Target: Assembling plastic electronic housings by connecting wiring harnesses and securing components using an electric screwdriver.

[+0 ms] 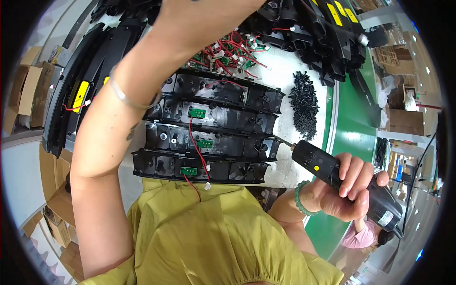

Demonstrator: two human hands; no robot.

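Note:
My right hand [349, 190] grips a black electric screwdriver [327, 168]. Its bit points left and touches the right end of a black plastic housing [223, 145]. That housing is one of several lying in a row, each with a small green circuit board [188, 171] and red wires. My left arm, with a thin bracelet, rises across the housings to the top edge. There only the back of my left hand [204, 23] shows, and its fingers are cut off.
A heap of black screws [304, 104] lies right of the housings. Loose boards with red wires [228, 52] are piled behind them. More black housings with yellow labels are stacked at left [80, 95] and top right. A green conveyor belt [351, 123] runs along the right, and a person in pink [361, 232] sits beyond it.

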